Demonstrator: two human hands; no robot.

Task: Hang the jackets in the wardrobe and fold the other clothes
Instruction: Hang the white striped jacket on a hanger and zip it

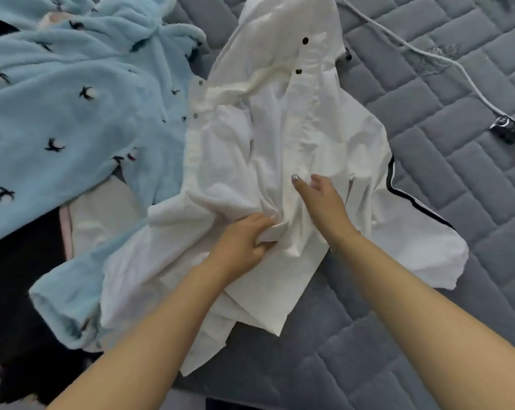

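Note:
A crumpled white button shirt (283, 137) with dark buttons lies across the middle of the grey quilted bed (445, 179). My left hand (244, 241) grips a bunched fold of its fabric near the centre. Just to the right, my right hand (321, 199) lies over the shirt with fingers extended and relaxed, holding nothing. A light blue fleece garment (72, 113) with small dark bird motifs covers the left side, one sleeve (64, 303) reaching under the shirt's lower left edge.
Dark clothes (19, 306) are piled at the lower left under the fleece. A white cord (445, 60) runs across the upper right of the bed to a small black device (506, 130). A black-and-white striped edge (398, 190) shows under the shirt's right side.

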